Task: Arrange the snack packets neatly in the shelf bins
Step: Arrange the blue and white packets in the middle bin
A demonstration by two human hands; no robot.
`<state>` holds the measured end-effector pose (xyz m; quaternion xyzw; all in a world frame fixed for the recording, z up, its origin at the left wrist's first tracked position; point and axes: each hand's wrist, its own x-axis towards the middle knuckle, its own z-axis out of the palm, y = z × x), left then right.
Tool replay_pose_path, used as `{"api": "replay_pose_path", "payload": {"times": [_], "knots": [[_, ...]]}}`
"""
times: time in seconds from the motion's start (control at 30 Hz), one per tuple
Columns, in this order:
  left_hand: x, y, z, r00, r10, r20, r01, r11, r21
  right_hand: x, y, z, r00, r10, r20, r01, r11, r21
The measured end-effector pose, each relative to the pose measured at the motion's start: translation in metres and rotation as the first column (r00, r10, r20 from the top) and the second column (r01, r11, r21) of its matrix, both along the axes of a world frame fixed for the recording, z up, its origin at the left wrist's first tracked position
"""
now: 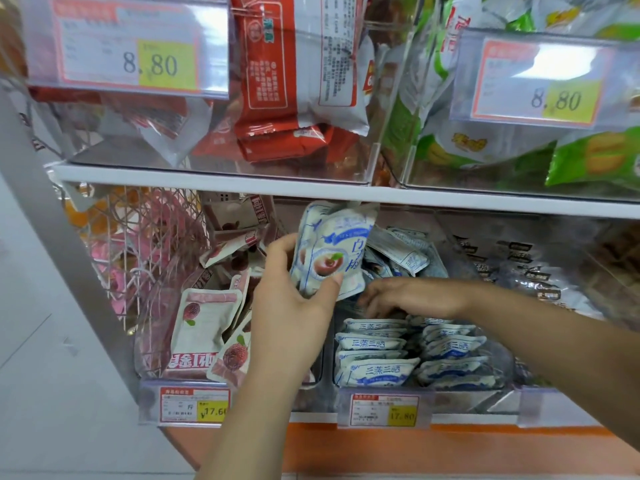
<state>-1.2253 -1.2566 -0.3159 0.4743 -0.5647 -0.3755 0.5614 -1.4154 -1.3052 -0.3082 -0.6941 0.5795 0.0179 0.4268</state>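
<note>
Gripping a blue-and-white, fruit-printed packet (330, 249), left hand (289, 308).

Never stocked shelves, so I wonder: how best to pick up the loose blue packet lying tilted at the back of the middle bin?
Probably pinch the loose packet by its raised edge, reaching from the front over the tidy rows. It lies tilted atop the pile; the shelf board blocks coming straight down.

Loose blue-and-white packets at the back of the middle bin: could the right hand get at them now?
Probably yes. The right hand sits just in front of the loose packets, with nothing between them; the left hand holds its packet off to the side.
</note>
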Motion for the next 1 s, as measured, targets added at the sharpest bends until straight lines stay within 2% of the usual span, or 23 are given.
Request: {"api": "replay_pose_path", "payload": {"times": [0.1, 0.17, 0.27, 0.4, 0.47, 0.57, 0.63, 0.7, 0.73, 0.8, 0.83, 0.9, 1.0], "knots": [[-0.012, -0.002, -0.003, 0.996, -0.019, 0.083, 0.021, 1.000, -0.021, -0.001, 0.002, -0.002, 0.999, -0.021, 0.041, 0.021, 1.000, -0.005], [-0.019, -0.005, -0.007, 0.979, -0.005, 0.205, 0.013, 0.999, -0.037, -0.002, 0.005, -0.002, 0.999, 0.023, 0.022, -0.022, 0.999, -0.045], [-0.027, -0.010, -0.011, 0.919, 0.013, 0.394, 0.017, 0.997, -0.072, -0.004, 0.014, 0.000, 0.996, 0.071, -0.045, -0.075, 0.992, -0.100], [-0.035, -0.014, -0.012, 0.844, 0.047, 0.535, 0.010, 0.995, -0.103, -0.010, 0.030, -0.002, 0.990, 0.125, -0.066, -0.136, 0.971, -0.198], [-0.036, -0.016, -0.011, 0.758, 0.040, 0.651, 0.013, 0.997, -0.076, -0.015, 0.036, -0.006, 0.988, 0.138, -0.066, -0.151, 0.946, -0.287], [-0.038, -0.017, -0.008, 0.571, 0.017, 0.821, 0.067, 0.995, -0.067, -0.027, 0.044, -0.005, 0.986, 0.140, -0.087, -0.160, 0.940, -0.301], [-0.038, -0.018, -0.009, 0.519, 0.005, 0.855, 0.083, 0.995, -0.056, -0.036, 0.049, -0.002, 0.991, 0.123, -0.048, -0.132, 0.924, -0.358], [-0.037, -0.018, -0.010, 0.496, -0.010, 0.868, 0.090, 0.995, -0.041, -0.042, 0.053, 0.002, 0.999, 0.036, 0.020, -0.020, 0.846, -0.533], [-0.037, -0.017, -0.010, 0.488, -0.018, 0.873, 0.094, 0.995, -0.032, -0.045, 0.053, 0.003, 0.999, -0.019, 0.047, 0.045, 0.770, -0.637], [-0.037, -0.017, -0.010, 0.480, -0.030, 0.877, 0.102, 0.995, -0.022, -0.047, 0.051, 0.004, 0.994, -0.101, 0.034, 0.093, 0.658, -0.747], [-0.037, -0.018, -0.010, 0.481, -0.033, 0.876, 0.106, 0.994, -0.020, -0.046, 0.049, 0.005, 0.990, -0.136, 0.024, 0.109, 0.667, -0.737], [-0.037, -0.018, -0.011, 0.486, -0.035, 0.873, 0.106, 0.994, -0.019, -0.044, 0.041, 0.008, 0.989, -0.143, 0.041, 0.136, 0.763, -0.632], [-0.037, -0.019, -0.013, 0.481, -0.027, 0.876, 0.105, 0.994, -0.026, -0.036, 0.026, 0.009, 1.000, -0.003, 0.025, 0.016, 0.859, -0.512]]}}
